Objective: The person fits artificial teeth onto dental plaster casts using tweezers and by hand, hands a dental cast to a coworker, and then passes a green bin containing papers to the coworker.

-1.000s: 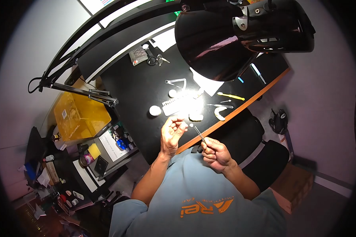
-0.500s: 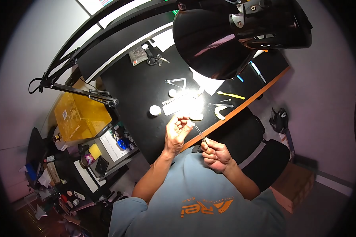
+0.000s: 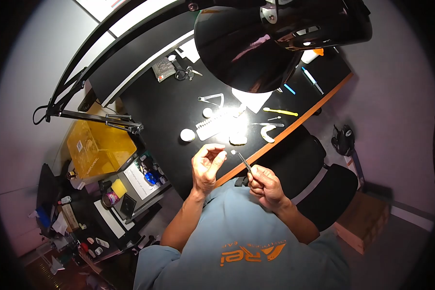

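Observation:
My right hand (image 3: pixel 267 186) is closed round thin metal tweezers (image 3: pixel 242 160), which point up and left. At their tip sits a small whitish piece (image 3: pixel 233 152). My left hand (image 3: pixel 208 167) is held just left of that piece, thumb and fingers curved and apart, with nothing visible between them. Just above the tips, a pale dental-like model (image 3: pixel 238 139) rests on the black desk under glare. To its right lie a curved cream arch (image 3: pixel 268 134), a yellow-handled tool (image 3: pixel 281 111) and a thin metal tool (image 3: pixel 270 125).
A black lamp (image 3: pixel 256 48) hangs over the desk (image 3: pixel 159 111). Left of the glare stands a white round jar (image 3: pixel 187 135). A black chair (image 3: pixel 319 188) is at the right, a yellow transparent box (image 3: pixel 96 147) at the left.
My left hand has drawn left, away from the tweezers' tip, and its fingers have parted. The whitish piece now shows at the tip. The view has shifted slightly.

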The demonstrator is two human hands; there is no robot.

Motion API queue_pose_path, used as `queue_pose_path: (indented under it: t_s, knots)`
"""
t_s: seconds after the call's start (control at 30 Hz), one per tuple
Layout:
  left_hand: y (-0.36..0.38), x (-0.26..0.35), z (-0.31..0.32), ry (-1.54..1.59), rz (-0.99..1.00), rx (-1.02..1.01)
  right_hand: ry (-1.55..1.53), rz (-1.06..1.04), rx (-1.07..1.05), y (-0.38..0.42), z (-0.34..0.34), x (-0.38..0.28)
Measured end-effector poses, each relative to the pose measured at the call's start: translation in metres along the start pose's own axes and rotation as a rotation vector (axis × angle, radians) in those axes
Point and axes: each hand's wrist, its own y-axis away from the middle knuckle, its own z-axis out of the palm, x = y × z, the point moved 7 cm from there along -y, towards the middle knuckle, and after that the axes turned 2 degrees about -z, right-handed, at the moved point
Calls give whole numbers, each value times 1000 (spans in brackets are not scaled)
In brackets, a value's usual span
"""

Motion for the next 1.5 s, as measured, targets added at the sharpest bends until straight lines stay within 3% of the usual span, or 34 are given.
queue_pose_path:
  t_s: [0.27,0.4,0.6,0.9,1.0,1.1,1.5]
  knots:
    - [8,32,1,-234,198,44,179,-105,5,3,1,-6]
    - [13,63,16,-607,496,32,249,-150,25,6,2,-9]
    - [13,65,23,-712,600,-9,288,-167,35,5,2,-9]
    - [11,66,26,-672,536,49,237,-118,25,4,1,-5]
    - [12,60,23,-698,615,21,250,-113,24,4,1,-6]
    - [13,64,24,-689,552,59,259,-114,32,3,2,-6]
    - [14,62,24,-718,606,40,242,-91,39,3,1,-3]
